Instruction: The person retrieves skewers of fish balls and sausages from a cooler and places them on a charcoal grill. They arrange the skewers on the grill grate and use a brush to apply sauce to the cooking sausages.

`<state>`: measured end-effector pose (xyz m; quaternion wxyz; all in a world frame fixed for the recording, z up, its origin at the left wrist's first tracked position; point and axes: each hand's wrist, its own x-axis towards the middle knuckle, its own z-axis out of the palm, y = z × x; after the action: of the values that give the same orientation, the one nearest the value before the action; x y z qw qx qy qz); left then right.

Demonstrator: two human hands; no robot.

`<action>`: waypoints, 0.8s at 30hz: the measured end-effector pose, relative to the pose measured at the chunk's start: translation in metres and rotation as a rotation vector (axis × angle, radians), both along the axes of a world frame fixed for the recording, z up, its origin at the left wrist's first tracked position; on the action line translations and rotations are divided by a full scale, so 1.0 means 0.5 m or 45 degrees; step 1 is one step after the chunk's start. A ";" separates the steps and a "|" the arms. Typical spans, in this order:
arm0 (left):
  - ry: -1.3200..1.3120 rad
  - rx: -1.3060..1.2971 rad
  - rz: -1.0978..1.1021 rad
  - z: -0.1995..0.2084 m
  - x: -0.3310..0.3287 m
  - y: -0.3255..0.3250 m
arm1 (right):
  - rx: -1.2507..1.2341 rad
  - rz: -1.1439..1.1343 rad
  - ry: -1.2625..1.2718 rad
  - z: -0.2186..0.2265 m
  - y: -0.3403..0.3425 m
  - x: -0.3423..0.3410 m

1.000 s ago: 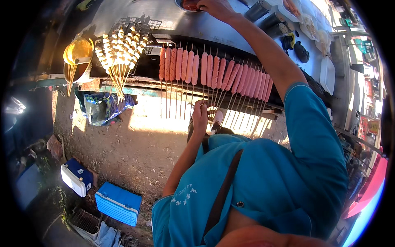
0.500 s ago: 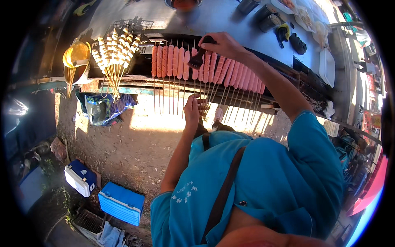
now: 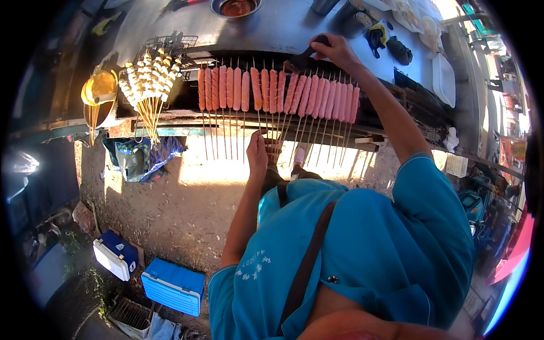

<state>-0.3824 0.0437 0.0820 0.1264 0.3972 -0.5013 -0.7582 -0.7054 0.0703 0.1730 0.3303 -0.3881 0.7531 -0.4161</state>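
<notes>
Lying side by side across the grill [image 3: 187,107], the pink sausages [image 3: 277,90] pointed their long axes away from the person, each thin skewer stick [image 3: 272,133] trailing back over the near rail. The left hand [image 3: 258,153] sat at those stick ends, fingers curled around one or two near the middle of the row, though how tightly could not be made out. The right hand [image 3: 338,52] reached over the far side, closed on the handle of a dark brush [image 3: 299,60] whose head touched the sausage tips. Well to the left stood a fanned bunch of pale skewers [image 3: 148,79] and a yellow funnel [image 3: 100,89]; a sauce bowl [image 3: 235,7] sat beyond the grill, blue boxes [image 3: 173,286] on the ground.
</notes>
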 end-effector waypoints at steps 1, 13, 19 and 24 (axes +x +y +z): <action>0.000 0.032 0.010 0.002 0.002 0.001 | 0.028 0.059 -0.046 0.009 0.009 0.012; 0.023 0.118 0.043 -0.002 0.011 0.005 | -0.426 -0.050 0.616 0.030 -0.258 -0.065; 0.005 -0.103 -0.039 -0.107 0.045 0.036 | -0.079 0.151 1.257 -0.053 -0.421 -0.055; 0.135 -0.094 -0.075 -0.030 0.039 0.033 | -0.053 0.227 1.318 -0.076 -0.405 -0.098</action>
<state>-0.3627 0.0601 0.0671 0.1449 0.3366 -0.5330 -0.7626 -0.7546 -0.1321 0.1350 -0.0585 -0.6120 0.7733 -0.1551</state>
